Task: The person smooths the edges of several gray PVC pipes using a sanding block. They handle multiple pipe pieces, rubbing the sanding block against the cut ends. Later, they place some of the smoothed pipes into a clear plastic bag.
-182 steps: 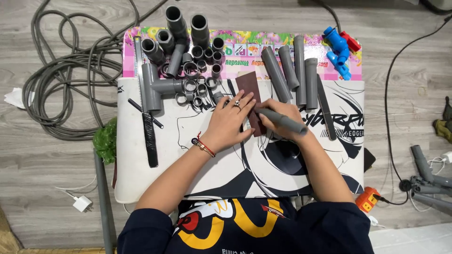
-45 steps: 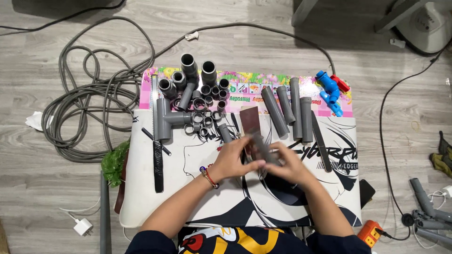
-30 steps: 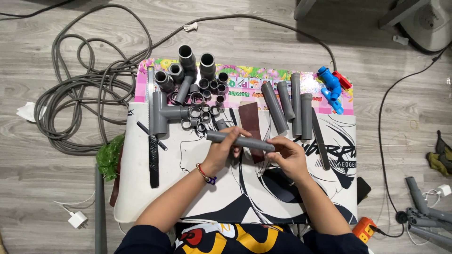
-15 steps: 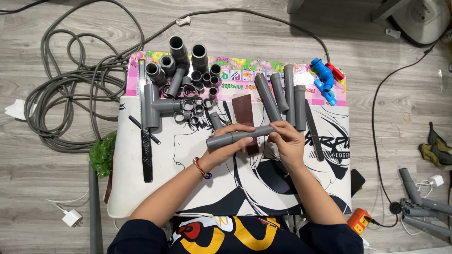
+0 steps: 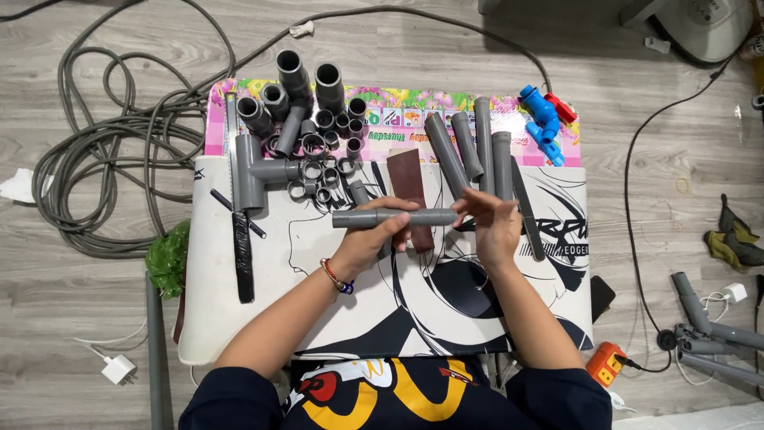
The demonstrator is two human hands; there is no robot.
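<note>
1. A grey pipe (image 5: 394,217) is held above the middle of the bench (image 5: 239,318), over the black-and-white printed mat. Its long axis runs left to right, almost level and roughly square to the person's line of sight.

2. The left hand (image 5: 372,239) comes up from below and wraps the pipe near its middle, the fingers (image 5: 398,209) curled closed over the top. The pipe's left end sticks out free, well past this hand.

3. The right hand (image 5: 495,227) meets the pipe only at its right end. Its fingers are loosely spread, with the tips at or just touching the end face. I cannot tell whether they pinch it.

4. So the pipe lies to the left of the right fingers and straight across the left palm. The left hand carries it, and the right is merely at its tip.

5. Directly beneath the pipe a brown sandpaper strip (image 5: 411,195) lies flat, its long axis running near to far, crossing the pipe's line at about a right angle.

6. On the far side, four longer pipe lengths (image 5: 477,147) lie side by side running near to far, just beyond the right hand. A cluster of short fittings and rings (image 5: 314,135) sits far left.
</note>
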